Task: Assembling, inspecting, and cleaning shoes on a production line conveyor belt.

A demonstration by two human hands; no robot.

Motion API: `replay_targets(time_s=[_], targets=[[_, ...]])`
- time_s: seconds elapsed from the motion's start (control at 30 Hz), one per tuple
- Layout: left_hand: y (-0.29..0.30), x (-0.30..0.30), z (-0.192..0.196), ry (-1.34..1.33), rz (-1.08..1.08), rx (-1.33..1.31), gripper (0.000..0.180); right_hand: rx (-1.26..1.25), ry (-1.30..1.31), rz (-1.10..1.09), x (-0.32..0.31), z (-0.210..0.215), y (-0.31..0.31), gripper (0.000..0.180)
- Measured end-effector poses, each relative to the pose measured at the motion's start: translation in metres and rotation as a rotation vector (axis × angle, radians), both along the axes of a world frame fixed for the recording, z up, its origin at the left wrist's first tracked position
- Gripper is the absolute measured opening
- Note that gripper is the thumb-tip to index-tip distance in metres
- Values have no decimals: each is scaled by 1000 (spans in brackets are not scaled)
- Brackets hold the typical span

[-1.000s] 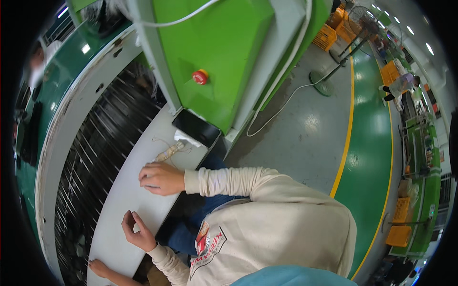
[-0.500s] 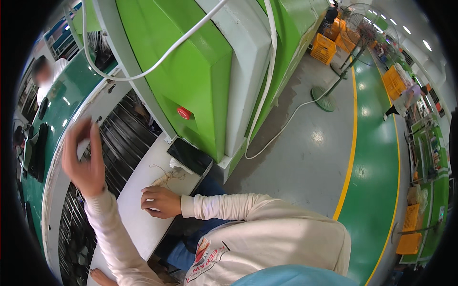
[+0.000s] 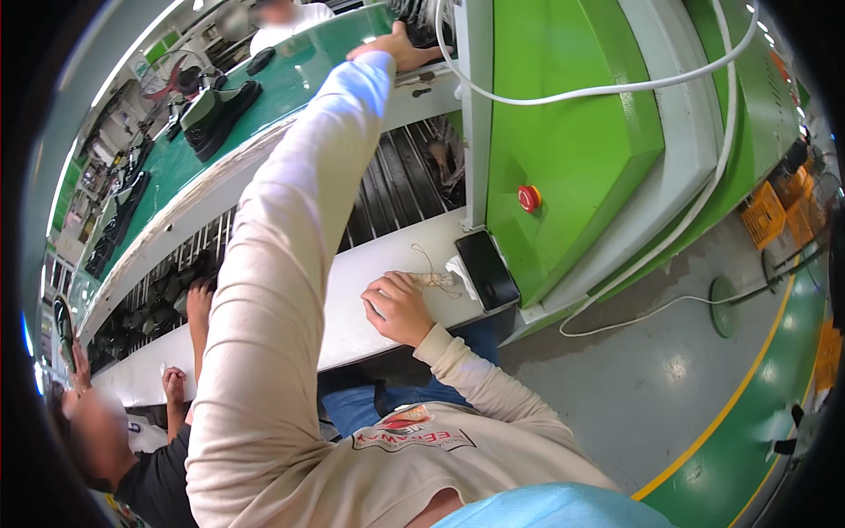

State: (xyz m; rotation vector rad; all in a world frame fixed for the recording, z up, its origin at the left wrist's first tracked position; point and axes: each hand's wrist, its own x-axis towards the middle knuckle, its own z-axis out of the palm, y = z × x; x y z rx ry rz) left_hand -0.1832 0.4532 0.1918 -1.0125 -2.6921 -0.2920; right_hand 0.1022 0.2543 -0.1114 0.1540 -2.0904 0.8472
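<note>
My left hand is stretched far forward to the end of the green worktop, beside the green machine. Its fingers reach toward dark shoes there; the fingertips are partly hidden, so a hold cannot be made out. On the white ledge close to my body rests my right hand, fingers curled in toward the thumb. Whatever may be inside them is too small to name. Just beyond it lies a tangle of thin tan string, next to a crumpled white tissue and a black phone.
The green machine with a red button and white cable stands at right. Metal rollers run below the green worktop, which carries black shoes. A co-worker sits at left; another person is across.
My left hand has gone from above the rollers out to the shoes by the machine. The view has turned left, bringing a co-worker into sight. My right hand stays on the ledge.
</note>
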Motion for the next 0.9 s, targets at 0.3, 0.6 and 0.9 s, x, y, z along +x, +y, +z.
replay_targets(time_s=[0.3, 0.6, 0.9], targets=[[5, 1, -11, 143, -143, 75, 76, 11, 24, -2, -1, -4, 4, 7], [-117, -87, 22, 390, -414, 896, 29, 13, 51, -4, -4, 3, -1, 11], [-294, -2, 22, 408, -56, 479, 38, 18, -24, -26, -1, 2, 5, 11]])
